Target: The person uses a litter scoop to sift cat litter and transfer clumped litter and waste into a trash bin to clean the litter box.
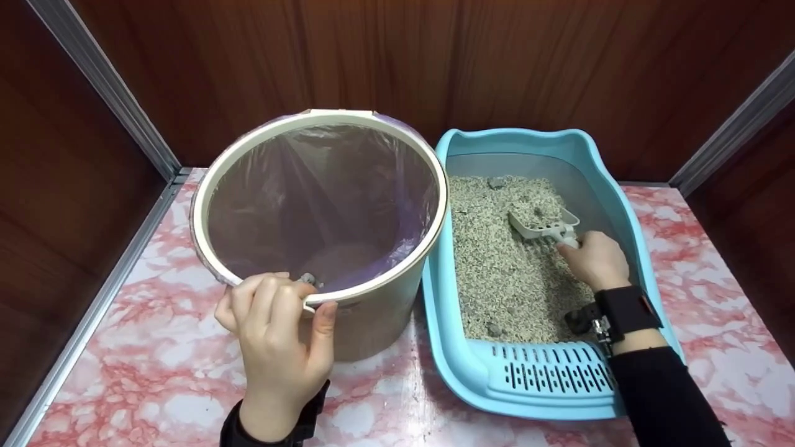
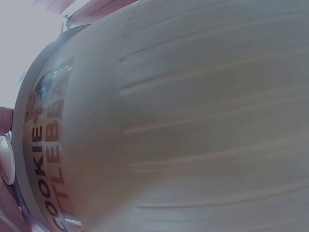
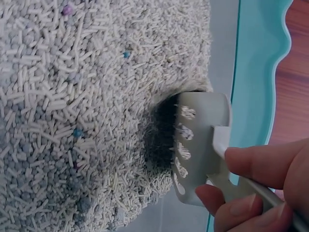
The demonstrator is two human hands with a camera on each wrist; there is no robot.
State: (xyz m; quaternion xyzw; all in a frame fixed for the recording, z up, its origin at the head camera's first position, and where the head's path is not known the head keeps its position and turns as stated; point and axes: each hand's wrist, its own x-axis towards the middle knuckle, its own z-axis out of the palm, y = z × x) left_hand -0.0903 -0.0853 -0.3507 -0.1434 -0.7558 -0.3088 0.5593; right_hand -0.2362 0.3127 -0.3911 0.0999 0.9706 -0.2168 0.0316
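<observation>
My right hand (image 1: 597, 259) grips the handle of a white slotted litter scoop (image 3: 200, 145), thumb on top and fingers curled below. Litter with a dark clump in it fills the scoop's pan, which sits low over the litter (image 1: 497, 267) toward the right side of the blue litter box (image 1: 442, 347). In the right wrist view a dark hollow shows beside the scoop. My left hand (image 1: 273, 329) holds the near rim of a lined trash bin (image 1: 372, 329), fingers curled over the edge and thumb outside. A grey clump (image 1: 308, 279) lies inside the bin near those fingers.
Grey clumps lie in the litter near the back (image 1: 495, 182) and near the front (image 1: 494, 329). A slotted step (image 1: 546, 372) forms the box's front. Bin and box stand side by side on a red-and-white marbled table (image 1: 155, 372), with wooden panels (image 1: 397, 56) behind.
</observation>
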